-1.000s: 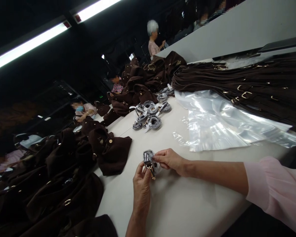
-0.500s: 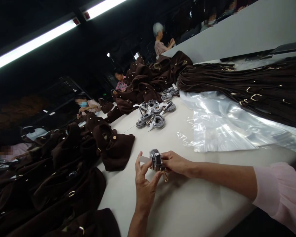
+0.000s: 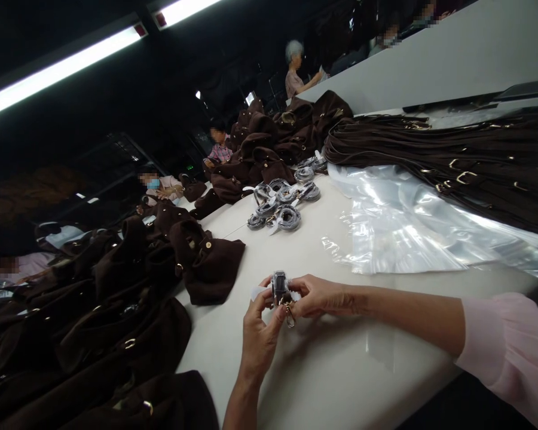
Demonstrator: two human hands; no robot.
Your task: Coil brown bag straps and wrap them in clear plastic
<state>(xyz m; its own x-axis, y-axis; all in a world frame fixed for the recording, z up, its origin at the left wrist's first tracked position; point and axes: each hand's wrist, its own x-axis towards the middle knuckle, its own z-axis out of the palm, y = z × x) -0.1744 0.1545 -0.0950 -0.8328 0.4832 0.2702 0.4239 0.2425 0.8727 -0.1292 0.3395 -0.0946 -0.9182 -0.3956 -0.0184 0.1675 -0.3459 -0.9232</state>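
Both my hands hold one small rolled strap bundle [image 3: 280,287], wrapped in clear plastic, with a gold clasp hanging below it. My left hand [image 3: 259,334] pinches the bundle and a white tab at its left side. My right hand [image 3: 319,296] grips it from the right with closed fingers. The bundle hovers just above the pale table [image 3: 332,370].
A heap of similar wrapped strap rolls [image 3: 280,203] lies further up the table. Clear plastic bags [image 3: 399,221] spread at the right, with dark brown straps [image 3: 452,155] behind them. Brown bags [image 3: 116,286] are piled at the left and at the far end [image 3: 273,143]. Other people sit beyond.
My left fingers, spread half a second ago, have closed on the bundle and its white tab. The bundle has turned more upright between my hands.
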